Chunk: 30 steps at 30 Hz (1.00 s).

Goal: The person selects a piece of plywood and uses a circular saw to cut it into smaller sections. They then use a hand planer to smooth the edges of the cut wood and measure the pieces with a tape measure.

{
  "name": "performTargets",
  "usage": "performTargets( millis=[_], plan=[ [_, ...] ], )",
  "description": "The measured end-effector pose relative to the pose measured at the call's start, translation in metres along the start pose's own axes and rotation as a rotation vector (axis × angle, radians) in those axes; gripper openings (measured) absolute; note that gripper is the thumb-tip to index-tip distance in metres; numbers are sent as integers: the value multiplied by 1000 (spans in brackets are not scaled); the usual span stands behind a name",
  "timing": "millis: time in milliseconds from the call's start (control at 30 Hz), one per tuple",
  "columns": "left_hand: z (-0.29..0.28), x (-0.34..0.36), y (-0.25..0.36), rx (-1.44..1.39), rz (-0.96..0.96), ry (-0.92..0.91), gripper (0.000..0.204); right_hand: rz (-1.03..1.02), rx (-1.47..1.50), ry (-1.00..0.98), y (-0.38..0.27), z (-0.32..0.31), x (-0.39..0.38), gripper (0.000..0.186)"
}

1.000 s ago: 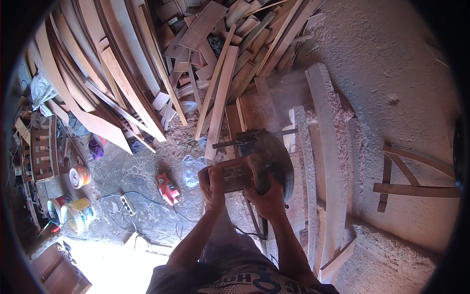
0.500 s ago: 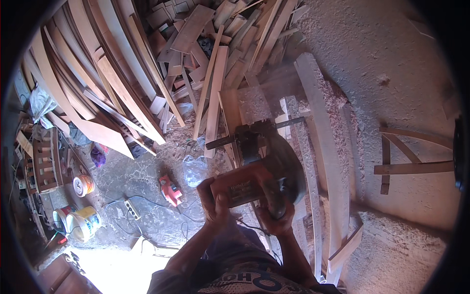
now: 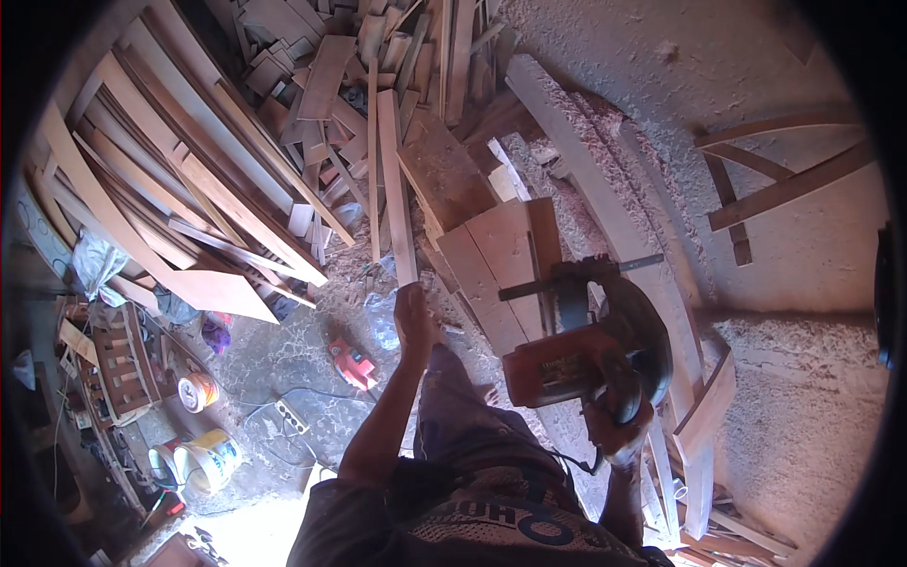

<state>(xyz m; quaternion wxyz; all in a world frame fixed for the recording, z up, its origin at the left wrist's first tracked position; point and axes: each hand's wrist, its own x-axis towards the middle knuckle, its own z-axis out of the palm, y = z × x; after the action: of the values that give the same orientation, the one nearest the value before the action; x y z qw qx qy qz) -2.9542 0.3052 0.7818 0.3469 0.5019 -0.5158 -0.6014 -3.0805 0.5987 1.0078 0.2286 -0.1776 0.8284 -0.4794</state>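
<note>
A red-and-black circular saw (image 3: 556, 367) is held in my right hand (image 3: 619, 427), which is wrapped round its rear handle. The saw's dark base bar lies over the right part of a flat wooden board (image 3: 482, 269), which has a straight dark line running along it. Beyond that board is a thicker wooden block (image 3: 449, 175). My left hand (image 3: 414, 317) is off the saw, left of the board and above my leg. It overlaps the near end of a long narrow plank (image 3: 392, 180); its fingers are hard to see, and whether it touches the plank is unclear.
Long planks (image 3: 208, 142) lean at the left, with offcuts (image 3: 326, 80) heaped behind. A red power tool (image 3: 351, 364), a power strip (image 3: 291, 416), cables and buckets (image 3: 208, 460) are on the floor. Sawdust-covered beams (image 3: 605, 198) run along the right.
My left hand has come off the saw and moved away from it. The saw, now in my right hand alone, appears further right and nearer, leaving more of the board visible. The view has shifted too.
</note>
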Motion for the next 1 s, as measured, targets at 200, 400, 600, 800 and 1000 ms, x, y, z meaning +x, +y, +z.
performTargets(
  millis=[200, 400, 600, 800, 1000],
  plan=[
    [18, 40, 3, 269, 177, -119, 36, 111, -43, 99, 23, -47, -56, 35],
    [55, -6, -30, 75, -351, 56, 46, 262, -14, 133, 48, -74, -102, 43],
    [73, -50, -48, -178, -569, -186, 41, 241, -35, 180, 60, -85, -127, 45],
    [84, -66, -55, -173, -620, -231, 50, 254, -77, 178, 73, -91, -145, 43],
    [90, -64, -59, -315, -637, -252, 55, 253, -108, 113, 74, -100, -159, 45]
  ],
)
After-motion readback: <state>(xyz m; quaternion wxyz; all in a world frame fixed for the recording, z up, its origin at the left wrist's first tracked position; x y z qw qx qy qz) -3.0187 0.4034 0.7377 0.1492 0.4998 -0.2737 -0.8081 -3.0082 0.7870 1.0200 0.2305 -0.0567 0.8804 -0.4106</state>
